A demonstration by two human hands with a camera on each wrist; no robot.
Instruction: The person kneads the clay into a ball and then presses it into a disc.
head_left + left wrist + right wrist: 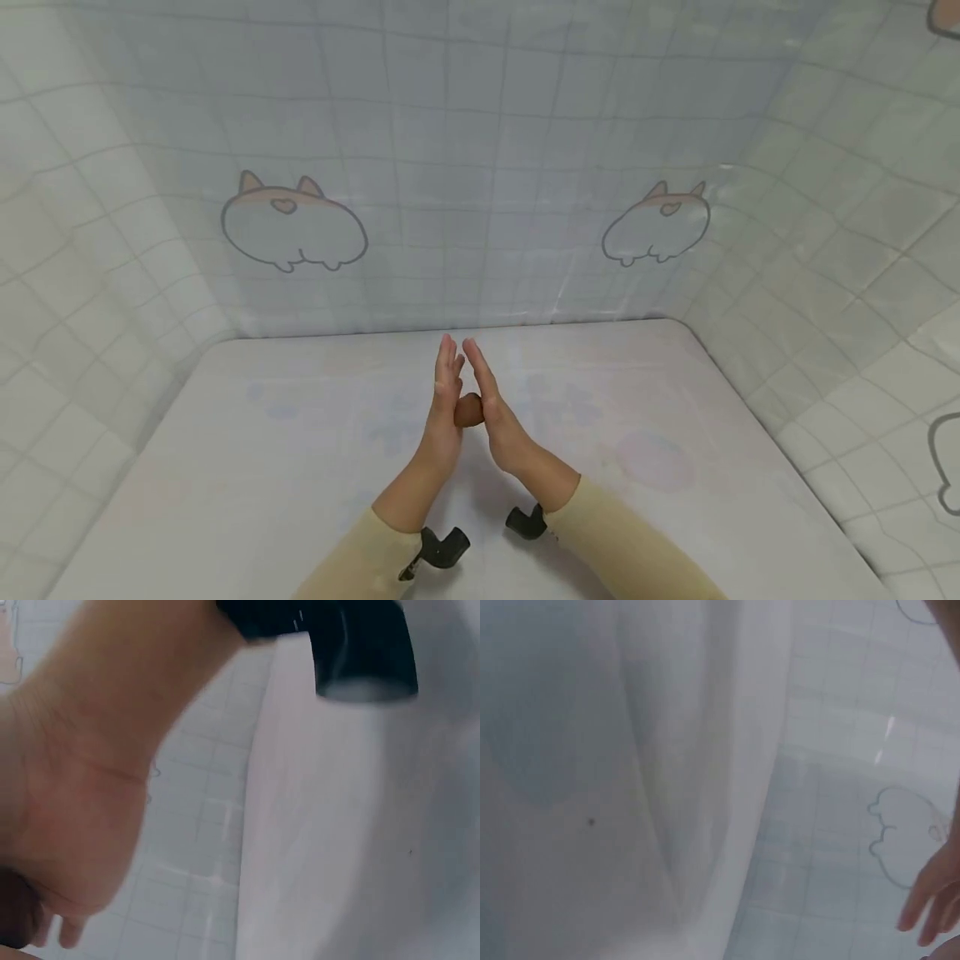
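Note:
Between the two palms sits a small brown lump point(469, 410), roundish, like clay or dough; its material cannot be told for sure. My left hand point(444, 417) touches it from the left with straight fingers pointing away from me. From the right, my right hand point(501, 421) presses against it, fingers also straight. The fingertips lean toward each other with a narrow gap. In the left wrist view the brown lump point(19, 909) shows at the lower left beside the palm of the left hand point(82, 817). Only some fingers point(930, 896) appear at the right edge of the right wrist view.
Both hands are above a pale table point(300, 467) with faint coloured patches. White grid-patterned sheeting point(450, 167) with cartoon animal drawings rises behind and at both sides. Black camera mounts point(446, 548) sit at the wrists, below beige sleeves point(622, 542).

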